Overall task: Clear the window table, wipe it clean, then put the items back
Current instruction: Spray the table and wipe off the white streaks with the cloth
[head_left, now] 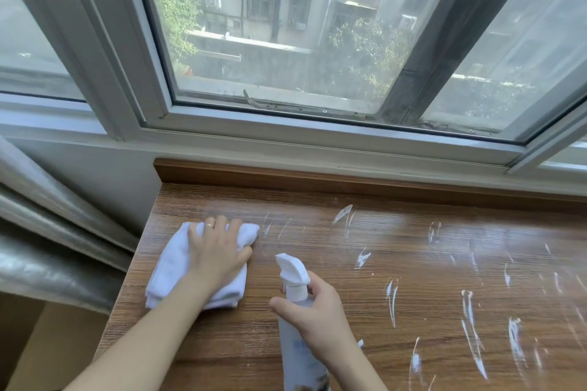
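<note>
In the head view, your left hand lies flat and spread on a folded white cloth, pressing it down on the wooden worktop. The fingers are stretched out, not curled around the cloth, and one finger carries a thin ring. The cloth sits near the left end of the worktop, close to its left edge, and part of it shows on both sides of your hand.

To the right of the cloth, just beside it, your right hand is wrapped around the neck of a spray bottle. The white spray head points away from you and a little to the left, toward the cloth. The bottle body is pale and reaches down to the lower edge of the picture; you cannot tell if its base touches the worktop.

Further to the right of the cloth, the worktop is covered with many white streaks and it shines with light. These marks spread to the right edge of the picture.

Behind the cloth, the worktop ends at a raised wooden strip, and above this strip stands the white window frame. To the left of the cloth, beyond the worktop edge, a grey curtain hangs.
</note>
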`<state>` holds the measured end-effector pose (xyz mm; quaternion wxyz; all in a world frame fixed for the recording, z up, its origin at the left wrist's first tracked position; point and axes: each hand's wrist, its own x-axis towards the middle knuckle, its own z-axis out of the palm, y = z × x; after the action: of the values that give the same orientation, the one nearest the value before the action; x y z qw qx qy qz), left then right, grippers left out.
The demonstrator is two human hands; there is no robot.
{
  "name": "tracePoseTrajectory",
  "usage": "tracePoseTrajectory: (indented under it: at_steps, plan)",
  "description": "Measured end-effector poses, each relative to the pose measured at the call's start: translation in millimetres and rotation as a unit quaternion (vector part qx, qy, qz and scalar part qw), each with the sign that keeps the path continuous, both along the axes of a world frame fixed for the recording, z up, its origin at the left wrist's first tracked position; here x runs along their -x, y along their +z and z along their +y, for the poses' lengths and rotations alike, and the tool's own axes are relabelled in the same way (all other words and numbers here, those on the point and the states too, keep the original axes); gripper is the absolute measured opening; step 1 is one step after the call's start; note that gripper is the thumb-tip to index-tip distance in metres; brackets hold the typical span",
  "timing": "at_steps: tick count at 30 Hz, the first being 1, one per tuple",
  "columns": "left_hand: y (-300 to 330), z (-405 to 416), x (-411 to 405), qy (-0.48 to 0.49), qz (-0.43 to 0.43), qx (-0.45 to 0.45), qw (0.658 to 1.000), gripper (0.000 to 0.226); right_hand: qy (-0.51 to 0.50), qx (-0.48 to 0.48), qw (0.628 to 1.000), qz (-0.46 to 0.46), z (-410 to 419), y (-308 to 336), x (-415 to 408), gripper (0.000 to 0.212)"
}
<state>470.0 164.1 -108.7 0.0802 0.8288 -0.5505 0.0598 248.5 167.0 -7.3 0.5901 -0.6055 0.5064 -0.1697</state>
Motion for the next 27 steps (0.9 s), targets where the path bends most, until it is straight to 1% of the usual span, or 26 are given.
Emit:
tracePoseTrajectory:
  at_steps: [3,6,9,12,14,17,21,24,27]
  plan:
    - [5,-35,-17,0.032,0.011,-0.024,0.999,0.038,-0.003,-0.001,1.000,0.007,-2,-2,10,0.048]
    - [12,-64,-29,0.060,0.022,-0.094,0.994,0.034,-0.005,-0.007,1.000,0.010,-1,0,20,0.049]
    - [20,-77,-29,0.068,0.027,-0.143,0.987,0.038,-0.011,-0.013,1.000,0.016,-2,0,29,0.048]
    - [23,-73,-24,0.076,0.026,-0.136,0.987,0.037,-0.035,-0.016,0.999,0.015,-7,0,33,0.045]
    - [24,-63,-17,0.058,0.021,-0.138,0.989,0.038,-0.044,-0.015,0.999,0.008,-13,1,33,0.044]
    - [18,-34,-1,0.028,0.022,-0.092,0.995,0.044,-0.026,0.002,1.000,0.012,-22,2,32,0.046]
    - [8,6,21,0.038,0.004,-0.037,0.999,0.041,-0.008,0.018,0.999,0.026,-32,2,28,0.041]
    - [4,15,27,0.045,-0.009,0.002,0.999,0.040,0.000,0.022,0.999,0.027,-37,1,21,0.040]
    - [4,13,28,0.048,-0.002,0.012,0.999,0.040,0.009,0.029,0.999,0.037,-41,3,16,0.032]
